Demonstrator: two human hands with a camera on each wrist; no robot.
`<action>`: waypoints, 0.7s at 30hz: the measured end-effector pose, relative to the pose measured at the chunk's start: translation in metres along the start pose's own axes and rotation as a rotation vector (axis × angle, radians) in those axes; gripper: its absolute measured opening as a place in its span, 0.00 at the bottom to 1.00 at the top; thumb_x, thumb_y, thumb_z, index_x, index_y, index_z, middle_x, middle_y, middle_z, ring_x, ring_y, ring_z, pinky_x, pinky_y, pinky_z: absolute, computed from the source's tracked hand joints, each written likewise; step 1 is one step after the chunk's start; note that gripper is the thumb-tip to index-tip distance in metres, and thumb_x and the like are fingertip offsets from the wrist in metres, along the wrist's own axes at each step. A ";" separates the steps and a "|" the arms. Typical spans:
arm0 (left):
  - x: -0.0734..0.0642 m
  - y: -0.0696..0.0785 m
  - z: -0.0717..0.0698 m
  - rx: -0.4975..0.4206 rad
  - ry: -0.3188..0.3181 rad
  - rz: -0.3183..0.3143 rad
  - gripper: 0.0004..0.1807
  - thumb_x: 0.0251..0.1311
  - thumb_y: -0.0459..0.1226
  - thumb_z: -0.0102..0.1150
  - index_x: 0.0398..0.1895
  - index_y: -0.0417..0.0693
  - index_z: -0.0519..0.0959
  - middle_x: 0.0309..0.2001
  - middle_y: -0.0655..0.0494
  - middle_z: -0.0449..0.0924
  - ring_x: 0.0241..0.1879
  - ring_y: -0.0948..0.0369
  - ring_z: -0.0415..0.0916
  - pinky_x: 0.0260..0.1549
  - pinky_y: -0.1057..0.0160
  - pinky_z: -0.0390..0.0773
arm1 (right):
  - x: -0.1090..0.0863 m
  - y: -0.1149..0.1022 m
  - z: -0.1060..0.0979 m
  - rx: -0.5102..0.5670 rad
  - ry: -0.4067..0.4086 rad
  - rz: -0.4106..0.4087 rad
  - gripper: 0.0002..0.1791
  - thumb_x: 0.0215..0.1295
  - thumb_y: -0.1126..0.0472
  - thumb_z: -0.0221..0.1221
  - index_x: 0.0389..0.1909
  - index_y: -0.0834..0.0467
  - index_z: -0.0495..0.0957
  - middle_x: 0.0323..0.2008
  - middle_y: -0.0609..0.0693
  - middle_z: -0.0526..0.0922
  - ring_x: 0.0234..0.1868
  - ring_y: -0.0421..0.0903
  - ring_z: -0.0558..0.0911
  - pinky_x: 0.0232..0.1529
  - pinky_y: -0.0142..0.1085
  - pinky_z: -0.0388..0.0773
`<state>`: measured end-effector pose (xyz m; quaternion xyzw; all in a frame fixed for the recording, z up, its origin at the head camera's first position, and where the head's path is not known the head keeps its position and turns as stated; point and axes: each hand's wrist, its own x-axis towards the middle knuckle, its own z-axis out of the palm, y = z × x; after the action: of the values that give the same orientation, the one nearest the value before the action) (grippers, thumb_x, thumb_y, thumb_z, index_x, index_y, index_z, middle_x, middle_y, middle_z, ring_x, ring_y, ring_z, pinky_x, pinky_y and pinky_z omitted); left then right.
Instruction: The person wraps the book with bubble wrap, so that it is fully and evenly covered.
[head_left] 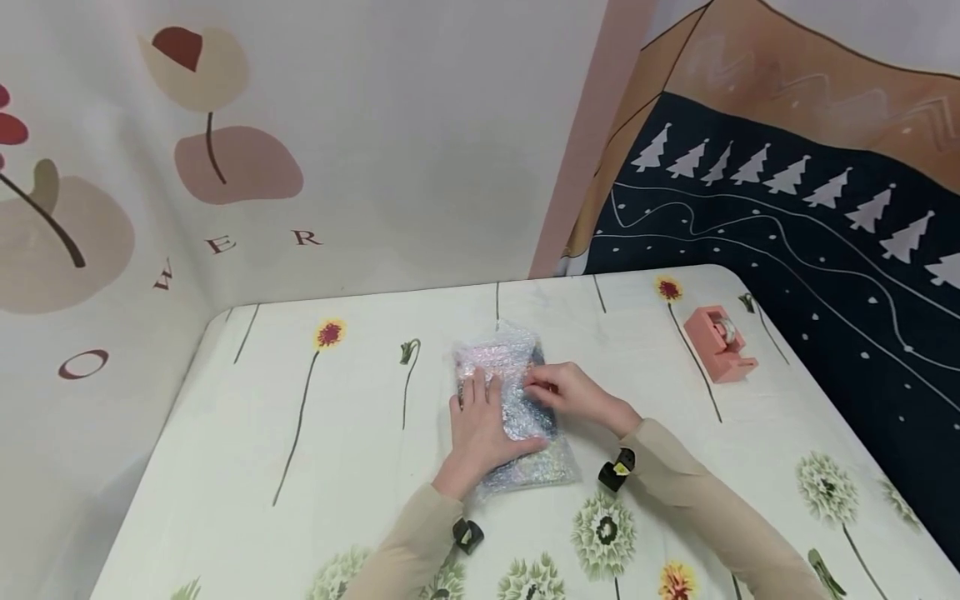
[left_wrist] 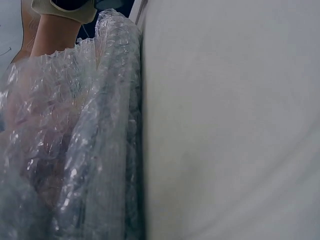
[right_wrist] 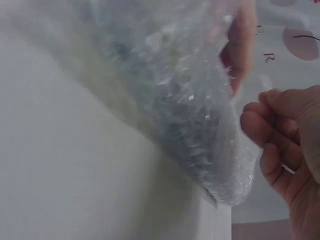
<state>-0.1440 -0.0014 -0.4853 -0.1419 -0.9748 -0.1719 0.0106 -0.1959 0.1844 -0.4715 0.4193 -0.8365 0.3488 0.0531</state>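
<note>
A flat package in clear bubble wrap [head_left: 517,417] lies on the table, dark along its right side. My left hand [head_left: 483,425] rests on its left part, fingers straight and spread, thumb pointing right. At the upper right edge is my right hand [head_left: 573,392], fingers curled. In the right wrist view, this right hand [right_wrist: 285,135] has its thumb close to the index finger, right beside the bubble wrap [right_wrist: 200,115]; no held thing shows between them. The left wrist view has the bubble wrap [left_wrist: 100,135] close up, hiding my left fingers.
A pink tape dispenser [head_left: 720,346] with a roll in it stands at the table's far right. The tablecloth [head_left: 360,467] has printed flowers. Behind the table hang a pale printed curtain [head_left: 405,150] and a dark cloth with white trees [head_left: 750,217].
</note>
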 end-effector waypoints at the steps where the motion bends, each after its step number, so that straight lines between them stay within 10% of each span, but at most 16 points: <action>1: 0.000 0.000 0.000 0.001 0.000 0.001 0.68 0.29 0.76 0.58 0.69 0.39 0.58 0.70 0.35 0.49 0.68 0.43 0.48 0.56 0.42 0.57 | 0.001 0.000 0.001 -0.026 0.003 -0.026 0.02 0.61 0.70 0.59 0.31 0.61 0.80 0.26 0.47 0.82 0.24 0.35 0.76 0.27 0.27 0.75; 21: 0.001 -0.001 0.002 0.023 0.004 0.006 0.69 0.28 0.77 0.56 0.70 0.40 0.56 0.70 0.36 0.50 0.68 0.44 0.49 0.55 0.44 0.58 | 0.001 0.014 0.005 -0.368 -0.028 -0.481 0.05 0.63 0.68 0.57 0.36 0.59 0.81 0.33 0.48 0.82 0.38 0.43 0.82 0.46 0.31 0.76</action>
<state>-0.1452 -0.0019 -0.4873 -0.1441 -0.9762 -0.1611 0.0149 -0.2060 0.1865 -0.4826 0.5934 -0.7631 0.1628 0.1977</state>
